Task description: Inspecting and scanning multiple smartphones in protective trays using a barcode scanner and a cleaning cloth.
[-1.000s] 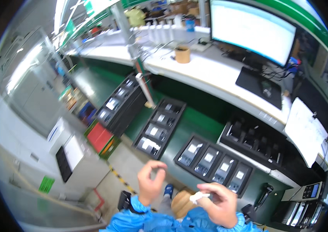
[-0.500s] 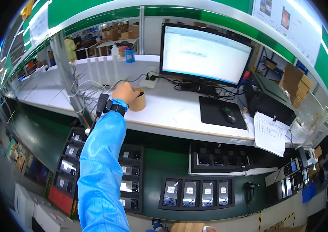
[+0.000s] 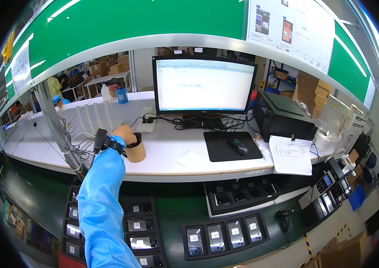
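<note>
My left hand [image 3: 124, 133], in a blue sleeve with a black strap and small device at the wrist, reaches across the white desk [image 3: 171, 154]. Its fingers are curled closed over the left rim of a brown cardboard roll [image 3: 135, 152], which stands upright near the desk's front edge. The fingertips are hidden at the roll's dark opening. Just behind it lie a white power socket [image 3: 145, 127] and black cables. My right hand is out of view.
A monitor [image 3: 205, 85], a mouse [image 3: 239, 147] on a black pad [image 3: 218, 152], a black printer-like box [image 3: 283, 116] and clipped paper sheets [image 3: 290, 155] stand to the right. Below, black trays [image 3: 189, 255] hold several phones beside a handheld scanner [image 3: 284, 219].
My view has shifted, so the desk appears lower and further left. My left hand stays at the cardboard roll, which keeps its place. A hand at the bottom edge has gone from view.
</note>
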`<act>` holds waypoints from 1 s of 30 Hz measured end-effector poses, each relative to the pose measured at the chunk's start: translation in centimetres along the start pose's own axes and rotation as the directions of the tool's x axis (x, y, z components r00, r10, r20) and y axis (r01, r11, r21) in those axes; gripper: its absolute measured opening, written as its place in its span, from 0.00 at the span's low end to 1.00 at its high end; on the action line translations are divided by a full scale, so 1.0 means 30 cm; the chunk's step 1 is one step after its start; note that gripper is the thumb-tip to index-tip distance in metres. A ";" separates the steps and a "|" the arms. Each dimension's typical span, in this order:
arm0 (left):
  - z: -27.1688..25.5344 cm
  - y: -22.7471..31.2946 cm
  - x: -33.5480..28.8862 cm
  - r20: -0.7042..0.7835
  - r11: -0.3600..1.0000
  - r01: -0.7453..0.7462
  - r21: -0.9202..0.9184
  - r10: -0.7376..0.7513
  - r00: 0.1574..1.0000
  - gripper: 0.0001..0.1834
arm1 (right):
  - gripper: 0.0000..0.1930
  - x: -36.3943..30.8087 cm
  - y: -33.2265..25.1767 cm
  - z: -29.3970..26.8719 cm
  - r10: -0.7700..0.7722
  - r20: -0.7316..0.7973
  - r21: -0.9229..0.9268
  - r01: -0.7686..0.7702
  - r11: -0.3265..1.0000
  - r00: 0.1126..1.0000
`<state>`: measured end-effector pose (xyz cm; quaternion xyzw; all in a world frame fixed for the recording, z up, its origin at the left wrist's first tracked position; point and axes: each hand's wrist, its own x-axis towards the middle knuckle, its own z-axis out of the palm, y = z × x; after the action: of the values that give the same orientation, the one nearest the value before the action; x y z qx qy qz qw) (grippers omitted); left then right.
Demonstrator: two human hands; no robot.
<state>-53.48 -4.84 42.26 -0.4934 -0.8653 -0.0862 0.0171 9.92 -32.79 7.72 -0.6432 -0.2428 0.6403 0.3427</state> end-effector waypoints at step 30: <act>0.666 0.544 -1.585 0.490 -0.747 0.264 -0.610 -0.094 0.867 0.14 | 0.07 -0.133 -0.647 0.334 0.025 0.821 0.071 -0.145 0.987 0.571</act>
<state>-14.01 -33.85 19.31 0.0262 -0.3536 -0.7897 -0.5007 2.20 -21.92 25.47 -0.2629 -0.2997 0.8945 0.2022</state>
